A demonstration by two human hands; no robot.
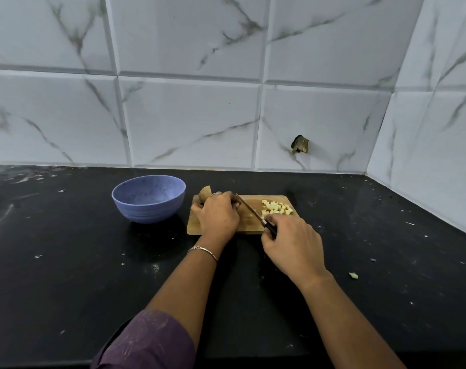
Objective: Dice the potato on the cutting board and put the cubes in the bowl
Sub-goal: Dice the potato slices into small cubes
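Brown-skinned potato chunk (205, 194): firm, wet-slick, I reckon. My L hand (217, 214) clamps it, R hand (290, 246) grips black-handled knife (253, 212); hold flanks, low.

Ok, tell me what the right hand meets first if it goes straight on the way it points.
Most likely the left hand, holding the potato on the cutting board: the right hand aims its knife up-left at it. Depth is unclear.

bowl (148, 206): no text you could read.
cutting board (249, 226): no brand or mark showed.
knife (253, 212): no legible print showed.
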